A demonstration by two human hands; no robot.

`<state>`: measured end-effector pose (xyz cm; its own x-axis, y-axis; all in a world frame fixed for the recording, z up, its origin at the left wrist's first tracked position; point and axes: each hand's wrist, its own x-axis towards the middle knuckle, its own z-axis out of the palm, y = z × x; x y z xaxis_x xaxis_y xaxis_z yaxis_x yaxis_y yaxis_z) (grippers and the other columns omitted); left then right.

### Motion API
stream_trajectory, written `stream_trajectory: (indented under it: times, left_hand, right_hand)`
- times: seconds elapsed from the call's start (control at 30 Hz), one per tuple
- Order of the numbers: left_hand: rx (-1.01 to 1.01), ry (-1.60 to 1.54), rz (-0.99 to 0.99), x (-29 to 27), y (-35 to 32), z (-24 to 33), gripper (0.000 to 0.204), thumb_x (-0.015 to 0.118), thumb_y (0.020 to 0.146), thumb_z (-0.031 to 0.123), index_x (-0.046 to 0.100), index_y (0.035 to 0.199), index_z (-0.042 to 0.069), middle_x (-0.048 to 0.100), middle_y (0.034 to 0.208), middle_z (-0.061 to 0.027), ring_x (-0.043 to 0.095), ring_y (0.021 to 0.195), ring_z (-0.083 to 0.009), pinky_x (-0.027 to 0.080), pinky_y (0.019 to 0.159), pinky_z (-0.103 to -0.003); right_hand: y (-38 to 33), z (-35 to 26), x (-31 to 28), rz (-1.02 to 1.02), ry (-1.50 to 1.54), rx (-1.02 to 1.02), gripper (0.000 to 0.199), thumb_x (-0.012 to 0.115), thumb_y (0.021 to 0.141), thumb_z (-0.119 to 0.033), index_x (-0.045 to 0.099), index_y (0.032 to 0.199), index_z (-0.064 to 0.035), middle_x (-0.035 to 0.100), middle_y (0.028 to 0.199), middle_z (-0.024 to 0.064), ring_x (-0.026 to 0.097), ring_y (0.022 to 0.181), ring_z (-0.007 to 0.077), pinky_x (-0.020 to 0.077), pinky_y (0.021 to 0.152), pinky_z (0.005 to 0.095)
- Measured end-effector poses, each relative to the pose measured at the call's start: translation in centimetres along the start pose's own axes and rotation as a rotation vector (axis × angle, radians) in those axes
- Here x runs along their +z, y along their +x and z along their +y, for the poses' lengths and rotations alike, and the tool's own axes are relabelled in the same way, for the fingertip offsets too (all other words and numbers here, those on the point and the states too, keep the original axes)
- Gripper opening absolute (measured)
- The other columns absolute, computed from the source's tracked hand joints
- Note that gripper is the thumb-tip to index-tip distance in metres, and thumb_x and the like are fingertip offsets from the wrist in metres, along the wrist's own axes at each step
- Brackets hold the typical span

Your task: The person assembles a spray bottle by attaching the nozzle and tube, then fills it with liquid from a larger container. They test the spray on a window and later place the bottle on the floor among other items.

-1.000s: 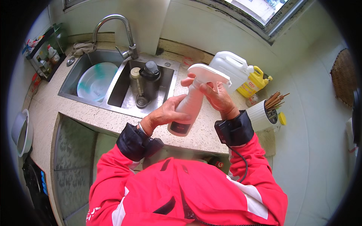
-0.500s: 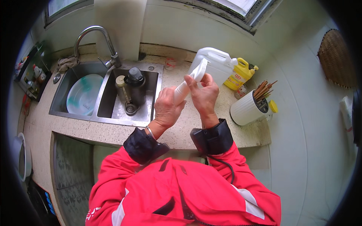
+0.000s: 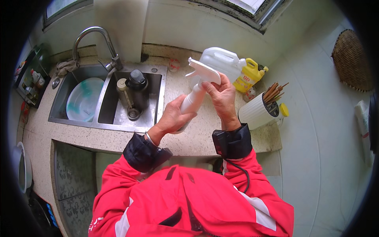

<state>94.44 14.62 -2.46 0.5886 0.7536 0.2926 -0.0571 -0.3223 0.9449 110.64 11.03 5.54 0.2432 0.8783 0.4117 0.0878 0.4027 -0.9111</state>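
Near the middle of the frame, right of the sink, a white spray bottle was held up, tilted. The left hand had its fingers wrapped around the body; the right hand gripped just beneath the sprayer head (nozzle toward the frame's upper left). The step in hand seemed to be handling that head; the next move probably called for a steady left grip.

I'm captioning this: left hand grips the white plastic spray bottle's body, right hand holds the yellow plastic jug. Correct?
Not the yellow plastic jug: the head view shows the right hand holding the white plastic spray bottle by its neck; the left hand grips its body.
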Motion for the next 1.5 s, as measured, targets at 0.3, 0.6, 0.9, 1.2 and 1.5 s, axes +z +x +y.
stream_trajectory:
  times: [0.3,0.6,0.9,1.2,1.5]
  left_hand:
    - [-0.031,-0.104,-0.095,0.0,-0.4,0.0,0.043,0.075,0.076,0.017,0.056,0.112,0.002,0.062,0.098,-0.0142,0.061,0.091,-0.0236,0.048,0.083,-0.036]
    - [0.074,-0.036,0.011,0.8,-0.7,-0.8,0.048,0.077,0.074,0.009,0.056,0.118,0.004,0.062,0.105,-0.0124,0.061,0.097,-0.0248,0.048,0.086,-0.036]
    - [0.134,-0.067,0.099,1.5,-0.3,-1.9,0.05,0.076,0.073,0.003,0.056,0.117,0.006,0.059,0.105,-0.0121,0.06,0.095,-0.0262,0.048,0.085,-0.036]
    - [0.246,0.073,0.229,1.6,0.2,-2.6,0.051,0.077,0.07,0.0,0.056,0.116,0.007,0.059,0.107,-0.0134,0.058,0.096,-0.0311,0.048,0.084,-0.039]
    - [0.251,0.107,0.245,1.4,0.2,-2.9,0.052,0.078,0.068,0.0,0.056,0.115,0.007,0.059,0.108,-0.0128,0.056,0.098,-0.0318,0.047,0.086,-0.04]
  right_hand:
    - [0.5,-2.0,-1.4,0.035,0.267,-0.095,0.054,0.068,0.088,-0.004,0.044,0.136,-0.0026,0.064,0.119,0.0121,0.061,0.108,0.0174,0.0489,0.094,0.0308]
    - [-0.6,-3.2,-1.5,0.021,0.225,-0.205,0.052,0.071,0.085,-0.001,0.049,0.131,-0.002,0.063,0.117,0.0112,0.061,0.107,0.0192,0.0518,0.093,0.033]
    - [-1.3,-4.9,-2.8,-0.088,0.144,-0.254,0.054,0.078,0.077,0.001,0.052,0.124,0.0006,0.061,0.116,0.0107,0.061,0.107,0.0205,0.0529,0.092,0.0343]
    - [-1.5,-6.1,-3.4,-0.078,0.045,-0.276,0.053,0.08,0.073,0.004,0.056,0.12,-0.0006,0.062,0.116,0.0106,0.061,0.106,0.0191,0.0508,0.093,0.0332]
    - [-1.2,-6.8,-3.9,-0.037,0.037,-0.353,0.056,0.08,0.073,0.002,0.055,0.123,-0.0013,0.062,0.116,0.0098,0.059,0.109,0.0193,0.0506,0.094,0.0346]
